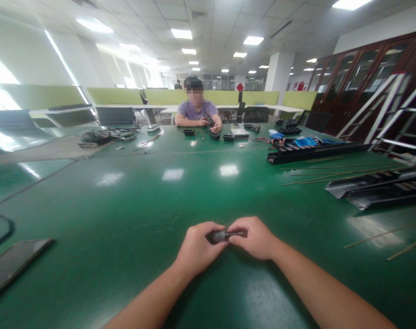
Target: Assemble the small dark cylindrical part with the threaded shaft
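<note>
In front of me, above the near part of the green table [142, 205], my two hands meet at one small part. My left hand [201, 246] is closed around a short grey metal cylinder [219, 236], thumb and forefinger at its sides. A thin dark rod [238, 234] extends to the right from the cylinder. My right hand [258, 237] pinches this rod between thumb and fingers. Both pieces lie roughly level and in line; whether they are joined is hidden by my fingertips. Their exact kind is too small to make out.
Across the table a person [197, 112] holds a dark part. Black metal channels [317, 151] and thin rods [317, 176] lie at the right. A grey panel [16, 262] lies at the left, and a stepladder [382, 105] stands beyond the right side.
</note>
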Action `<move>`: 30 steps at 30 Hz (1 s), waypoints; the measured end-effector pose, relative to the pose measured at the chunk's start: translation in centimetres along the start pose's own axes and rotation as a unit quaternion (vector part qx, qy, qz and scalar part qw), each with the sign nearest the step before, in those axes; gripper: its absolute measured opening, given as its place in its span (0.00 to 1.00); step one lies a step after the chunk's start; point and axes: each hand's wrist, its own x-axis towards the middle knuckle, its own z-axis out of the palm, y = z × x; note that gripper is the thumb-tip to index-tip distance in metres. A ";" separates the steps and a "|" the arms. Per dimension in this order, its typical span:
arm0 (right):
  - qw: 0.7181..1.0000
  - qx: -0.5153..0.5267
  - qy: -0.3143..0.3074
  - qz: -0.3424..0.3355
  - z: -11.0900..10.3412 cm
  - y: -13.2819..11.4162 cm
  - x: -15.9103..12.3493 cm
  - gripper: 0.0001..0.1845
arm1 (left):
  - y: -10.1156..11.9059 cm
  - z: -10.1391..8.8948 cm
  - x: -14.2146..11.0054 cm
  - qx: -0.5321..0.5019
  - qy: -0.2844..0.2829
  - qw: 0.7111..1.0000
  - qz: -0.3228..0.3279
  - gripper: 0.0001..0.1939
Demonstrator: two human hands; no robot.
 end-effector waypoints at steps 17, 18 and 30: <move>1.000 0.003 -0.008 -0.002 -0.3 0.3 -0.1 0.08 | 0.1 0.0 -0.1 0.003 -0.001 1.000 0.000 0.10; 1.000 0.003 -0.008 -0.002 -0.4 0.3 -0.1 0.08 | 0.1 -0.1 0.0 0.004 -0.001 1.000 0.001 0.10; 1.000 0.001 -0.011 -0.009 -0.4 0.2 0.0 0.07 | 0.1 0.0 0.0 0.015 -0.002 1.000 0.009 0.09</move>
